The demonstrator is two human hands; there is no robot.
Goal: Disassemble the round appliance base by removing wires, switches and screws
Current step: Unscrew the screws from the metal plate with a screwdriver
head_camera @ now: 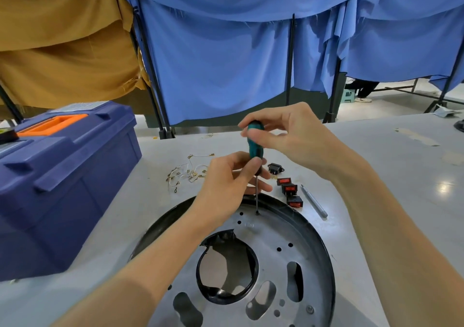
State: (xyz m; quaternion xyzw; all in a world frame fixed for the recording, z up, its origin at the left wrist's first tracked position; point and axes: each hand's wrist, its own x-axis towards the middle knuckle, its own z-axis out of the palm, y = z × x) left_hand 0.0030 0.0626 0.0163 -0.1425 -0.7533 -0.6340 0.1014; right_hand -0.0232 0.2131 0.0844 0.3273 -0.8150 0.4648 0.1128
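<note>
The round appliance base (271,231), a grey metal plate in a black rim, lies on the table in front of me. A green-handled screwdriver (254,143) stands upright with its tip on a screw (257,212) near the plate's far edge. My right hand (288,136) grips the top of the handle. My left hand (228,183) pinches the lower handle and shaft. Another screw (310,309) sits at the plate's near right. Three red rocker switches (290,188), a black socket (275,168) and a pile of loose wires (188,172) lie on the table beyond the base.
A blue toolbox (62,181) with an orange handle stands at the left. A grey pen-like tool (315,201) lies right of the switches. Blue and tan cloths hang on black frames behind the grey table (401,166).
</note>
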